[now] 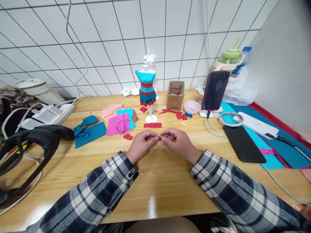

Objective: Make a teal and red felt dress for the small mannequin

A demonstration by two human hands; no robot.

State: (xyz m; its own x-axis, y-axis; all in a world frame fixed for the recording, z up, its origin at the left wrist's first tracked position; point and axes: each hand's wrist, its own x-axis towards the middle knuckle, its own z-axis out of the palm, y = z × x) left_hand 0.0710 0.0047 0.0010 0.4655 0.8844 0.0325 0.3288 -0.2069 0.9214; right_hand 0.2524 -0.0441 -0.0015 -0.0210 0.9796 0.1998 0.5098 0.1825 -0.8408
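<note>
Between my fingertips is a small red piece of crepe paper (160, 138), mostly hidden. My left hand (145, 142) pinches its left side, and my right hand (177, 142) pinches its right side. Just beyond my hands lies a flat red strip (152, 125). Behind that strip stands a small white dress form (151, 119), wrapped in turquoise, red and dark blue paper as a layered dress (147, 85). A torn red scrap (128, 137) rests to the left of my left hand. More red scraps (179, 115) lie beyond my right hand.
Magenta paper (111, 126) with a ring on it and dark blue paper (91, 134) lie left. A cardboard box (175, 102), pink bowl (191, 107) and propped phone (215, 90) stand at back right. A black phone (244, 144) and cables lie right; a black headset (36, 145) sits left.
</note>
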